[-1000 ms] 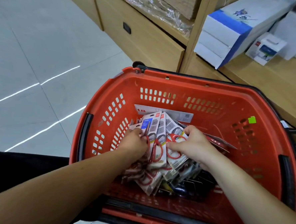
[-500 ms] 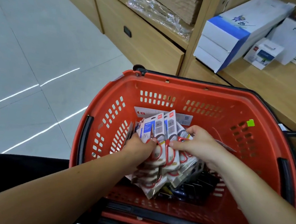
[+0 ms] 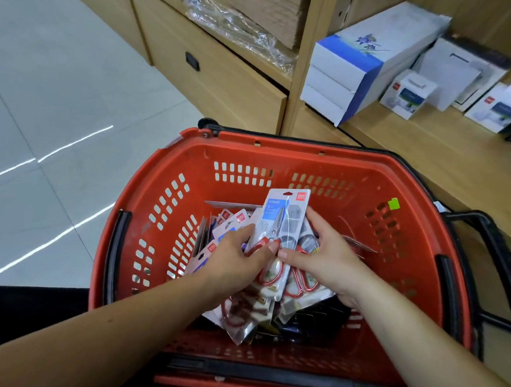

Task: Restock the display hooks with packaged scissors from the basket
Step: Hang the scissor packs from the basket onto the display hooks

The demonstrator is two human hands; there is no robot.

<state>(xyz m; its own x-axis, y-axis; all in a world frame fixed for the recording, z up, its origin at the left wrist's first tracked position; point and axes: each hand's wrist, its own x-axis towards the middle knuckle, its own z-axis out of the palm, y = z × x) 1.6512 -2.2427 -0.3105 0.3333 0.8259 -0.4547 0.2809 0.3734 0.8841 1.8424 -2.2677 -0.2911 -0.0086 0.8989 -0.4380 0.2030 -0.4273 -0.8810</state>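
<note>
A red plastic basket [image 3: 280,162] stands on the floor below me, holding several carded packs of red-handled scissors. Both hands are inside it. My left hand [image 3: 238,258] and my right hand [image 3: 325,257] grip a bunched stack of scissor packs [image 3: 282,222] from either side, thumbs meeting on the front pack. The stack is raised and tilted upright, its top card reaching toward the basket's far wall. More loose packs [image 3: 231,221] lie to the left and under the stack. No display hooks are in view.
Wooden shelving runs along the right with a blue-and-white box [image 3: 355,59] and small white product boxes [image 3: 407,92]. A drawer front [image 3: 214,68] and plastic-wrapped goods [image 3: 243,25] are behind the basket. Grey tiled floor [image 3: 49,121] spreads to the left.
Both hands have gathered the spread-out packs into one stack and lifted it higher and upright in the basket. The view has shifted slightly.
</note>
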